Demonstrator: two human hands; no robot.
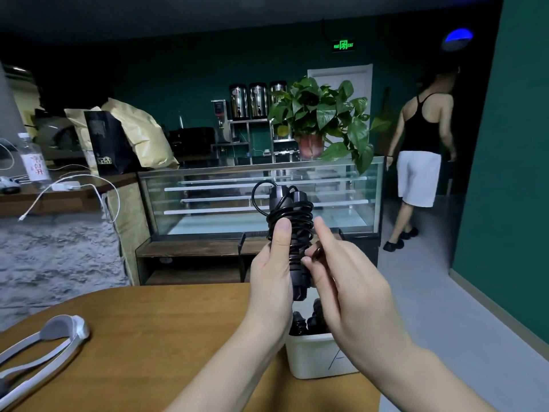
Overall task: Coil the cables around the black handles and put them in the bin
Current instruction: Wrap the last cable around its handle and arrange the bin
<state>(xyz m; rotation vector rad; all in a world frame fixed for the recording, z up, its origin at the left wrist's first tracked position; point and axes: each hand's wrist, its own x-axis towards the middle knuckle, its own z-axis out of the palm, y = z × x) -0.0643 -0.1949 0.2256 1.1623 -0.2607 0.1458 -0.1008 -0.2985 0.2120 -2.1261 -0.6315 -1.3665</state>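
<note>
Head view, showing both hands raised above the table edge.

Left hand (271,272): gripping the black handles (292,242) upright, thumb pressing flat along the coils, remaining fingers curling round the back (hidden from the camera).

Right hand (346,281): pinching a small loop of the cable (289,217) between thumb and bent fingers at the 3 o'clock side of the handles, index finger extending upward, touching nothing visible.

Cable: lying in tight black turns around the paired handles, one loose loop arching out at 11 o'clock from the handle tops. Bundle hanging in mid-air, directly above the white bin (315,356).

Bin: sitting at the 5 o'clock edge of the wooden table (166,337), holding more black coiled bundles (309,321) (count not readable), a pen mark showing on its front wall.

Surroundings:
- White-and-grey headband (56,334) lying at 8 o'clock on the table.
- Glass display case (231,197) standing at 12 o'clock behind the hands, potted plant (323,120) resting on top.
- Water bottle (32,159) and white charger cord (77,185) sitting on a counter at 10 o'clock.
- Another person (421,156) standing at 2 o'clock, back turned.
</note>
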